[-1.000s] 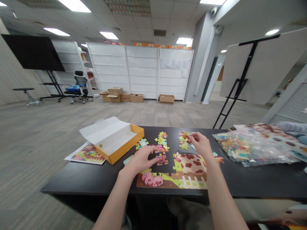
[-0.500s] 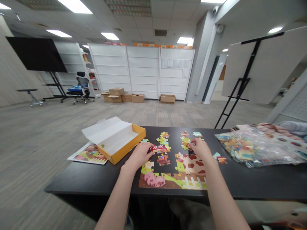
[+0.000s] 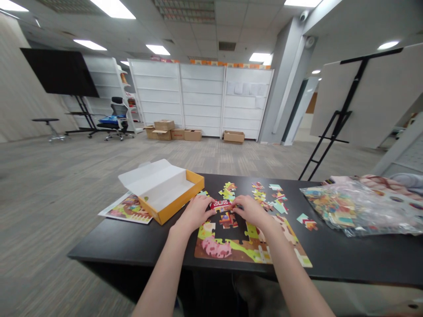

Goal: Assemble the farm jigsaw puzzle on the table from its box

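A partly assembled puzzle (image 3: 216, 248) with a pink pig, a cow and a white fence lies on the black table. Above it sits a joined red barn section (image 3: 220, 203). My left hand (image 3: 198, 210) has its fingertips curled on the barn section's left end. At the right end of that section is my right hand (image 3: 249, 209), its fingers pinched on something I cannot make out. Just below the barn section lies a brown and orange joined section (image 3: 228, 220). Loose pieces (image 3: 278, 206) are spread behind my right hand.
An open yellow box (image 3: 180, 197) stands at the left, partly over a picture sheet (image 3: 127, 209). Clear plastic bags (image 3: 353, 207) of puzzle pieces lie on the right. Two joined pieces (image 3: 307, 222) rest near the bags. The table's front edge (image 3: 139, 263) is close.
My right hand has moved left from the loose pieces to the barn section, uncovering pieces behind it. My left hand stays by the barn section. The view has shifted slightly.
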Tool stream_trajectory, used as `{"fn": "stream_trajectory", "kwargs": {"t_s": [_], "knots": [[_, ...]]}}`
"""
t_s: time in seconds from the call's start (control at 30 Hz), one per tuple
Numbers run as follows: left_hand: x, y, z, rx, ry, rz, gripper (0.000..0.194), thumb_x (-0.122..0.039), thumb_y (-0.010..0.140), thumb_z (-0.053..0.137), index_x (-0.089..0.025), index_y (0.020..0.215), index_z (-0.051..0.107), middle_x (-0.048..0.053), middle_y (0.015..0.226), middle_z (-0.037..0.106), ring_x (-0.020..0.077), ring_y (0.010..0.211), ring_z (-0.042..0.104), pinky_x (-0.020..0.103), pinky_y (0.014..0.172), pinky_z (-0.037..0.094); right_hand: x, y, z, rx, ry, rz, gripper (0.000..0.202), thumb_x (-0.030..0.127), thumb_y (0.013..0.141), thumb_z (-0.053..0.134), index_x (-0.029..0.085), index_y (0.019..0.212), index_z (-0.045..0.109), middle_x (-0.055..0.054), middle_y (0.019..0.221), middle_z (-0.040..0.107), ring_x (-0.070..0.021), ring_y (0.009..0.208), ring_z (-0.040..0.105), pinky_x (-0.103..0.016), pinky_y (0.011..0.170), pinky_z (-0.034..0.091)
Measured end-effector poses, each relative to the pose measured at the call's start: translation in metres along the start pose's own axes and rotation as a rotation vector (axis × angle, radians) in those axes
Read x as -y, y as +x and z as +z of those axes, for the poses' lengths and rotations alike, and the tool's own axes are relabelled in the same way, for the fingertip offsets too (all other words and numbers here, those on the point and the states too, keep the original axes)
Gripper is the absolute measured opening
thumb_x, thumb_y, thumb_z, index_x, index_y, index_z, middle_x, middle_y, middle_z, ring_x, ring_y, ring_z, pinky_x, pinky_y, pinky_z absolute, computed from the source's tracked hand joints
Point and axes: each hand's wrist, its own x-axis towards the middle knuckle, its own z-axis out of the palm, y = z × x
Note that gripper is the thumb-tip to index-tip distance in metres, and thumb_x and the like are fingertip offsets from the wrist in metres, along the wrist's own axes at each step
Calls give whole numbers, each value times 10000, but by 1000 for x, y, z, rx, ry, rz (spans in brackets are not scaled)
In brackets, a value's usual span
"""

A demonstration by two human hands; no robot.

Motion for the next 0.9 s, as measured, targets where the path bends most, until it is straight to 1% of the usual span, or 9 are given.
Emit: {"fn": "stream_trajectory", "kwargs": {"t_s": [0.13, 0.27, 0.33, 0.47, 0.57, 0.63, 0.73, 0.83, 0.9], "knots": [[-1, 1, -1, 2, -7, -9, 220, -243, 876, 710, -212, 1089, 665, 81, 1136, 680, 260, 1116, 605, 403, 993, 468, -6, -2, -4, 7, -18, 56, 164, 223, 893, 625, 245, 959, 773, -46, 1069, 752, -226, 994, 654, -312, 902, 459], [-5, 2, -1, -13, -49, -16, 264, -184, 850, 706, -219, 1104, 645, 64, 1111, 634, 232, 1051, 617, 367, 956, 488, -3, 0, -4, -9, -53, 84, 122, 268, 877, 654, 235, 905, 768, -58, 1014, 754, -241, 977, 652, -317, 860, 463], [-5, 2, -1, -15, -49, -23, 282, -184, 847, 702, -224, 1119, 639, 61, 1109, 617, 227, 1027, 622, 357, 934, 496, -3, 1, -3, -17, -48, 96, 111, 273, 867, 666, 235, 891, 767, -57, 1000, 754, -240, 973, 654, -317, 856, 464], [1, -2, -3, 0, 7, -61, 262, -249, 868, 692, -235, 1125, 642, 70, 1125, 636, 254, 1087, 609, 380, 948, 483, -6, 2, -5, -15, -18, 125, 72, 233, 823, 701, 238, 841, 770, -48, 963, 757, -232, 941, 668, -311, 837, 473], [7, -6, -7, 16, 72, -95, 225, -258, 879, 676, -229, 1101, 653, 84, 1141, 666, 277, 1141, 591, 413, 987, 460, -8, -1, -9, -31, -14, 165, 56, 210, 792, 721, 240, 780, 766, -48, 919, 757, -229, 878, 676, -301, 768, 481], [6, -8, -9, 14, 116, -113, 203, -236, 886, 657, -219, 1088, 661, 98, 1153, 678, 294, 1148, 590, 438, 988, 457, -9, -3, -11, -37, -3, 208, 62, 198, 778, 722, 243, 774, 764, -43, 869, 753, -216, 814, 678, -287, 710, 476], [-4, -9, -10, -14, 95, -76, 207, -237, 882, 661, -209, 1088, 667, 99, 1170, 685, 300, 1135, 597, 445, 983, 461, -12, -7, -13, -33, 16, 253, 70, 205, 772, 712, 247, 801, 760, -32, 834, 750, -209, 767, 678, -277, 656, 465], [-22, -8, -6, 14, -38, 35, 279, -358, 850, 728, -221, 1087, 676, 73, 1126, 704, 271, 1090, 620, 398, 973, 475, -19, -8, -11, -46, 21, 246, 90, 221, 766, 715, 241, 845, 754, -36, 888, 757, -216, 807, 683, -282, 685, 475], [-34, -6, -1, 54, -80, 69, 353, -430, 797, 777, -230, 1073, 688, 65, 1086, 710, 272, 1066, 630, 379, 945, 489, -25, -9, -9, -60, 27, 240, 158, 225, 771, 716, 231, 925, 748, -44, 939, 757, -216, 844, 685, -283, 724, 481]]}}
